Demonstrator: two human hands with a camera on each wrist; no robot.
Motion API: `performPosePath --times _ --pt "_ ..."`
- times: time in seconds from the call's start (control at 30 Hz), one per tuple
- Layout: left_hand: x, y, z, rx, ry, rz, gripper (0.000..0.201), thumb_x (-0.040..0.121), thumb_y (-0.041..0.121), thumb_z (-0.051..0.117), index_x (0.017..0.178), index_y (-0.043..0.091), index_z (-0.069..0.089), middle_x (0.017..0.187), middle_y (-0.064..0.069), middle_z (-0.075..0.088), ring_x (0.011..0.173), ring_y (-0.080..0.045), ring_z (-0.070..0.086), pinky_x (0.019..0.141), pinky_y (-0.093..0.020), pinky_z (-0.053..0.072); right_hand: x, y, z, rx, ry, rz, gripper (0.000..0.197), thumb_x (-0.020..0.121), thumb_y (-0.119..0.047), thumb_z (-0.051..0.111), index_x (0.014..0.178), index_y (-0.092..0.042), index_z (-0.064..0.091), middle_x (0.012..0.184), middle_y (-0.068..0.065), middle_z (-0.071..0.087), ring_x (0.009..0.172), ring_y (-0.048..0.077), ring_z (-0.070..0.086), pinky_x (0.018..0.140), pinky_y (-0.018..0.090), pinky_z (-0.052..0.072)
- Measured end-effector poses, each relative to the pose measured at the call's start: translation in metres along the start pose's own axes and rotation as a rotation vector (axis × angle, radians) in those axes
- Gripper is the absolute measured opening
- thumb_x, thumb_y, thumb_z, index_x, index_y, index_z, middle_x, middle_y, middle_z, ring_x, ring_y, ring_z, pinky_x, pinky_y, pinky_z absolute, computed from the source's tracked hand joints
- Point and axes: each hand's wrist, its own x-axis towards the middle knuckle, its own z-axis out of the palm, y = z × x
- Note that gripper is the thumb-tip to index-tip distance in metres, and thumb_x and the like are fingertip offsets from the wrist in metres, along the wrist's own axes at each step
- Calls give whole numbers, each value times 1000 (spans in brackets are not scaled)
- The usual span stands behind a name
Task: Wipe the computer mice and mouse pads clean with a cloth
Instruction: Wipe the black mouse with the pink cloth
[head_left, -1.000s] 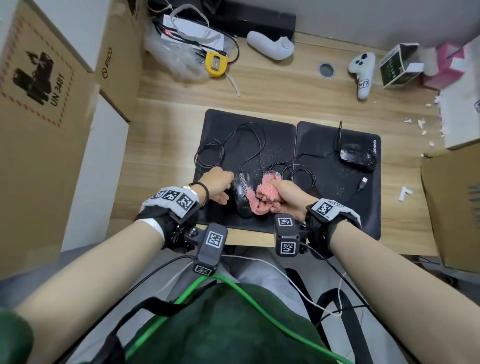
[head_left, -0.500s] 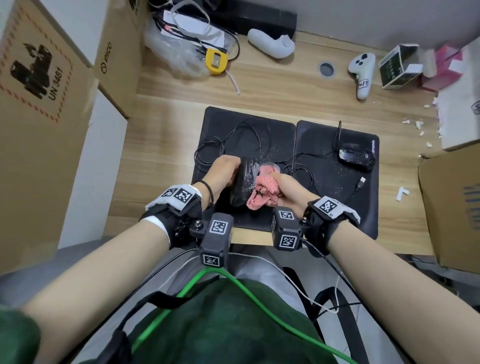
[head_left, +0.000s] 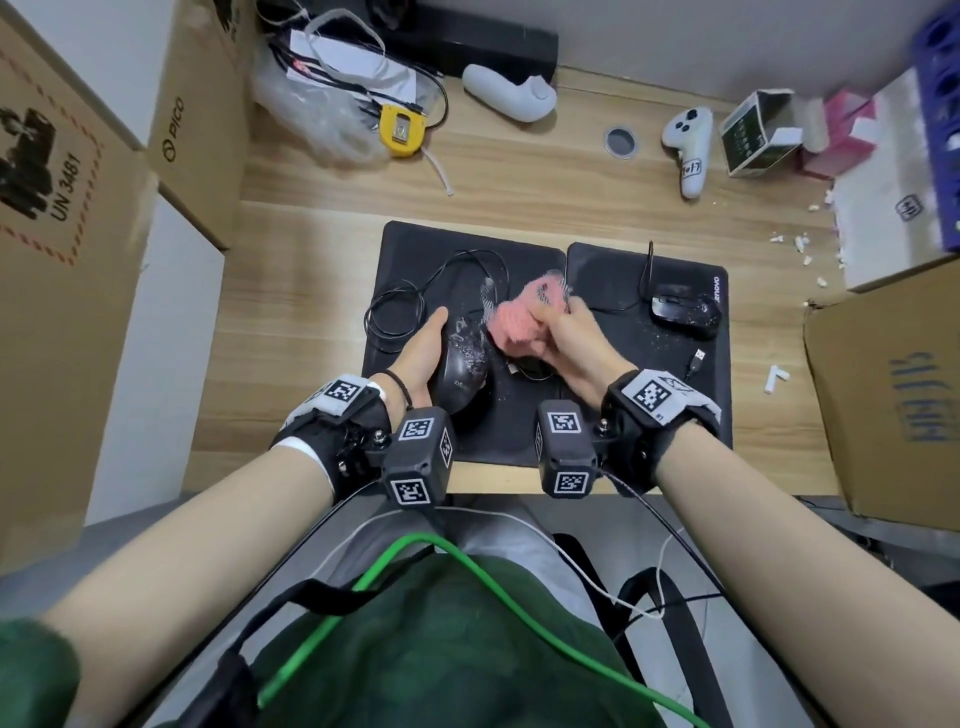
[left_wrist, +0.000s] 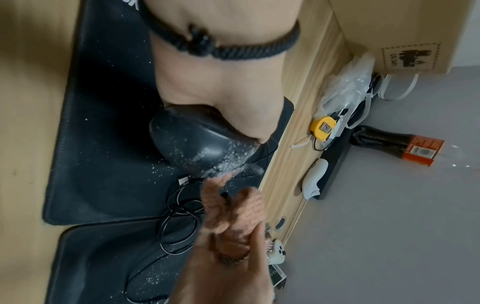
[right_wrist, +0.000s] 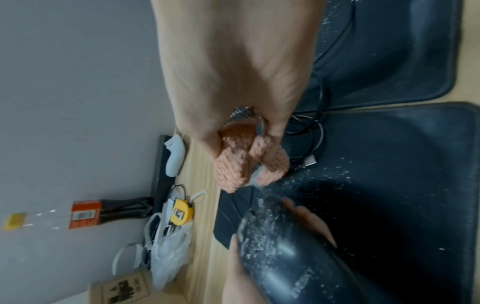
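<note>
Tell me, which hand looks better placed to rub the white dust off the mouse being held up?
The right hand, probably. It already grips the pink cloth just beside the dusty mouse, while the left hand is busy holding that mouse above the mouse pad.

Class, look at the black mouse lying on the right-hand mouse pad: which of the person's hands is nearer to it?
Right. The right hand, gripping the pink cloth, is just left of that mouse; the left hand, holding the other mouse, lies farther left.
</note>
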Motion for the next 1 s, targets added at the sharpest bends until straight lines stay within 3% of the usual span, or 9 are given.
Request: performPosePath --times 0.07,0.23,0.33,0.43,0.57,0.63,0.77,0.9,1.0 --pt "2 0 3 -4 0 1 56 96 56 37 110 10 66 95 -11 70 76 -23 65 88 -35 48 -1 -10 6 -72 -22 -75 27 94 -4 54 119 -2 42 114 17 60 74 14 64 58 22 52" --pt "2 10 14 11 7 12 59 99 53 28 115 7 62 93 -16 67 67 -25 68 58 -26 54 -16 -9 23 -500 -270 -143 31 88 -4 64 118 -1 55 104 10 67 78 15 66 63 21 55" --pt "5 17 12 -19 31 -11 61 99 52 28 127 5 55 130 -20 57 110 -34 60 95 -42 49 -24 -6 22 -556 -362 -149 37 84 -6 70 118 -6 57 102 5 69 80 13 68 71 27 58" --pt "-1 17 17 -35 -49 -49 61 99 50 31 130 2 52 135 -19 53 120 -34 52 108 -43 38 -15 -10 16 -645 -263 -179 39 79 -12 73 116 -12 61 109 6 71 96 20 69 90 40 55" --pt "-8 12 29 -36 -167 -44 51 94 44 48 125 5 59 118 -16 61 102 -30 56 101 -41 42 4 -19 7 -646 -43 -208 43 70 -36 71 112 -30 62 110 -3 70 105 19 65 99 45 49" --pt "-12 14 31 -26 -182 -23 48 95 39 48 125 4 59 109 -15 61 93 -28 58 94 -38 46 3 -24 7 -677 -43 -243 41 76 -31 68 116 -27 61 113 -2 69 107 20 64 100 45 49" --pt "-13 19 32 19 -116 -16 33 94 21 42 87 1 67 74 -15 68 58 -25 64 60 -27 54 -14 -25 16 -691 -189 -241 36 85 -10 62 121 -16 61 107 4 70 84 15 63 79 31 53" --pt "-3 12 29 32 24 -34 38 91 24 41 112 2 63 105 -20 64 92 -34 62 100 -45 45 -12 -9 17 -727 -126 -235 36 84 -23 63 120 -19 61 108 0 69 88 17 62 84 35 51" --pt "42 -6 15 23 46 -101 51 86 32 47 125 2 60 123 -21 61 115 -37 57 106 -52 39 -14 -8 10 -588 -91 -153 33 87 -14 66 119 -12 60 112 6 69 96 19 66 90 35 53"
